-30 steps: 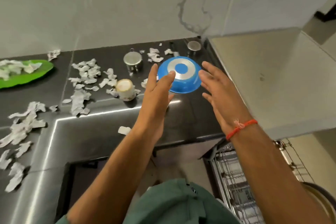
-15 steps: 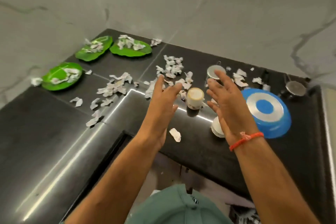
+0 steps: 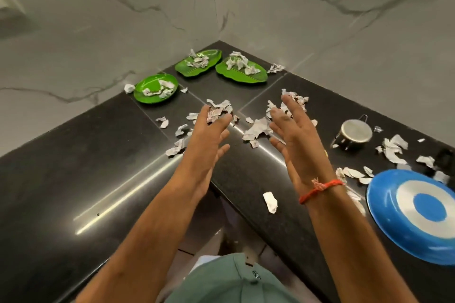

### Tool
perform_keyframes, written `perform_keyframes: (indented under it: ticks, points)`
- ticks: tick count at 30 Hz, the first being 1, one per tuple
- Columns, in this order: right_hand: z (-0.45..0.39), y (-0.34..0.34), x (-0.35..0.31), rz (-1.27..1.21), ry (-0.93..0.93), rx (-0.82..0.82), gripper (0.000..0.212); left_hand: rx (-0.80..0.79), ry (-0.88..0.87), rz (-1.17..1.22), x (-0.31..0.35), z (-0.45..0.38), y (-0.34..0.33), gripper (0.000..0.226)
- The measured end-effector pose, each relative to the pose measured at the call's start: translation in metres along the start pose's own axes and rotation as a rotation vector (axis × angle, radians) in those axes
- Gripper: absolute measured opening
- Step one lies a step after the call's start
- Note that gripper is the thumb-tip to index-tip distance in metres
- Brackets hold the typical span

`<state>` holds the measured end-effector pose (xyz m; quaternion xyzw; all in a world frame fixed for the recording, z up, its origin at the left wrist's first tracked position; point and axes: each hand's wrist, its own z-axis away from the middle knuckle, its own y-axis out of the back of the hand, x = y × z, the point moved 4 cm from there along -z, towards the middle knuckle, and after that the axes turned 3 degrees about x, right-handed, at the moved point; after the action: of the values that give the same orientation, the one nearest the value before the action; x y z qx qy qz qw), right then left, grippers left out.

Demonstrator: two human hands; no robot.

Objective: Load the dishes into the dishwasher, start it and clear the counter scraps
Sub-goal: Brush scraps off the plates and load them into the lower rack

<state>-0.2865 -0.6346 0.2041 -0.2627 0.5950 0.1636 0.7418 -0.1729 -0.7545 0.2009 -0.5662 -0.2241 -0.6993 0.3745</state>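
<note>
Both arms reach out over the dark, glossy corner table [image 3: 73, 167], and neither holds anything: the left hand [image 3: 206, 140] has its grip spread, fingers straight and slightly fanned, palm turned inward, and the right hand [image 3: 298, 140] mirrors it, fingers loose and apart, with an orange thread bracelet [image 3: 320, 189] around the wrist. Between and beyond the fingertips lies a scatter of torn paper scraps [image 3: 256, 129], white-grey, crumpled and ragged, spread over the black stone near the inner corner; whether the fingertips touch any of them I cannot tell. One lone scrap [image 3: 270, 202] sits near the table's front edge, just left of the right wrist. Farther back, against the marbled wall, stand three bright green leaf-shaped plates, each carrying a small heap of the same crumpled paper: a left plate [image 3: 147, 86], a middle plate [image 3: 187, 67] and a right plate [image 3: 256, 76], the last two nearly touching. Off to the right stands a small steel cup [image 3: 355, 131] upside down with its handle pointing away, more scraps scattered around it. At the right edge a blue bowl [image 3: 384, 206] lies upside down, glossy blue with a silvery ring and a blue disc on its base, partly cut off by the frame. A green garment [image 3: 226, 283] shows at the bottom.
</note>
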Motion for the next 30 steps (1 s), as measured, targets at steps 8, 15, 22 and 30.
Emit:
perform_keyframes:
  ticks: [8,15,22,30]
  points:
    - [-0.068,-0.025,0.005,0.049,-0.031,0.004,0.06,-0.024,0.03,0.02,0.006,-0.079,0.023,0.077]
    - [-0.154,-0.059,0.007,0.142,-0.074,0.024,0.064,-0.036,0.157,0.056,-0.005,-0.199,0.033,0.074]
    - [-0.223,-0.072,0.011,0.158,-0.126,0.054,0.063,-0.085,0.328,0.084,-0.018,-0.315,0.007,0.071]
    - [-0.276,-0.072,0.026,0.117,-0.317,0.106,0.061,-0.126,0.391,-0.119,-0.044,-0.393,-0.024,0.062]
